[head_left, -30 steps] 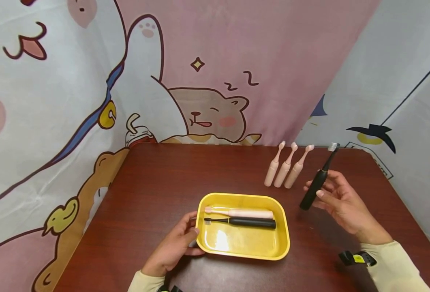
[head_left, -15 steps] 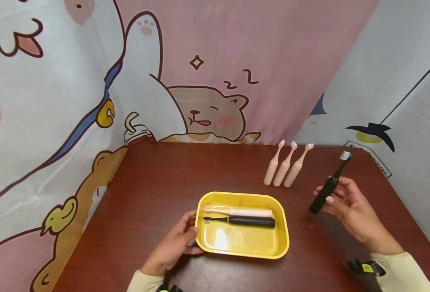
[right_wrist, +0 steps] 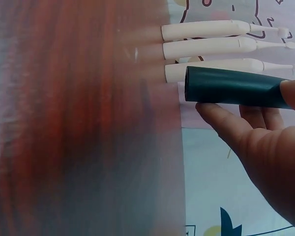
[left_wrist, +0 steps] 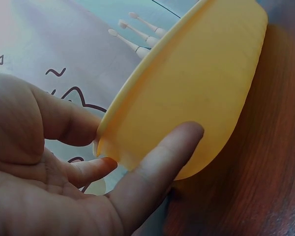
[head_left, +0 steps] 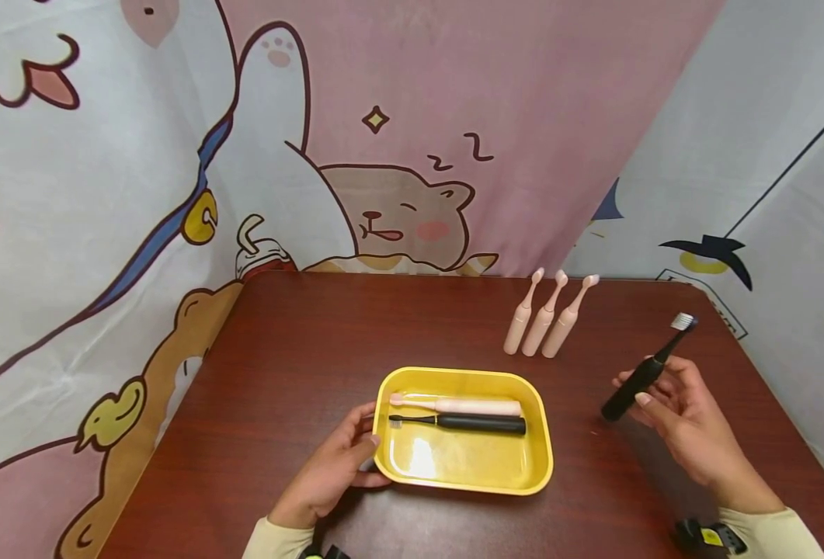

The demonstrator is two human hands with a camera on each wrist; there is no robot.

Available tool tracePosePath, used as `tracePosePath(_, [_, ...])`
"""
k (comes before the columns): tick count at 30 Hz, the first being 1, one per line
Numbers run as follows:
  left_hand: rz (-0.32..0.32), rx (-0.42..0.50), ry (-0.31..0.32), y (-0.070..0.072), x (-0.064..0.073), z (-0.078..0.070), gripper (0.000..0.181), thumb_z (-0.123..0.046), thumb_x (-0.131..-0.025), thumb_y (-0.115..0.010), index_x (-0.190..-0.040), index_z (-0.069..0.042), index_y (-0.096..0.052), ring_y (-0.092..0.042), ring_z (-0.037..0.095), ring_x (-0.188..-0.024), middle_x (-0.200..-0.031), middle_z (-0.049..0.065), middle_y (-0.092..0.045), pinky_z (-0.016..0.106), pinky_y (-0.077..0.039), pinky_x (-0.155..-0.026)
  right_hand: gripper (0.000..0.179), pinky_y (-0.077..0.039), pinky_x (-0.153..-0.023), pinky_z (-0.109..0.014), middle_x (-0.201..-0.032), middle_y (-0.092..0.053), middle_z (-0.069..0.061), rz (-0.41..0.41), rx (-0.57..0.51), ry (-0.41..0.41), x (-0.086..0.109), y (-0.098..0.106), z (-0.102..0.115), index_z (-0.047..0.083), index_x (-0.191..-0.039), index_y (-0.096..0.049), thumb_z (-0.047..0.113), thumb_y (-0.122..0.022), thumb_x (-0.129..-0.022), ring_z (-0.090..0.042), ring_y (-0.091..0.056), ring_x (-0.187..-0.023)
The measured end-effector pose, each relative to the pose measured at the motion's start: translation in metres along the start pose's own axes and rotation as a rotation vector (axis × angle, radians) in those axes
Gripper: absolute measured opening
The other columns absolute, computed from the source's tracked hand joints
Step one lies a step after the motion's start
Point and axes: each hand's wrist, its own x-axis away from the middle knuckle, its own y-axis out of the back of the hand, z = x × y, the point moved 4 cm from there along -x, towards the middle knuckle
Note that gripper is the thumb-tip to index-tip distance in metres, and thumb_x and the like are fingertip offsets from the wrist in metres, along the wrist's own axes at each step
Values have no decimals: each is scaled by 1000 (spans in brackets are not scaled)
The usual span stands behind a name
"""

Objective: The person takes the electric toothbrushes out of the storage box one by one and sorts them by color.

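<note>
While the left hand (head_left: 333,466) grips the yellow tray (head_left: 462,373) at lower centre, the right hand (head_left: 700,441) pinches a black toothbrush (head_left: 637,390) at right, likely a placing step next calling for righting it, its height above the tabletop (head_left: 321,341) unclear.

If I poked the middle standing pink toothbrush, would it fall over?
The middle toothbrush would probably tip easily, because it stands tall and thin. It might bump the left one or right one, which stand close beside it. Once down, it may roll, since it looks rounded.
</note>
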Motion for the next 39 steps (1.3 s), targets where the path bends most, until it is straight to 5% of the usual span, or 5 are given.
tracePosePath(39, [4,-14,-2,-1,1,-1,51,-10,-105,-41,-153,-6,-22,-56,38,-117,-148,31,-31,52,-59,-79,53,-58,-85,-24,-123,-62,-12,-110,-12,74,21,-2,-16,-4,-141,-25,-16,-47,-95,-13,-65,-116])
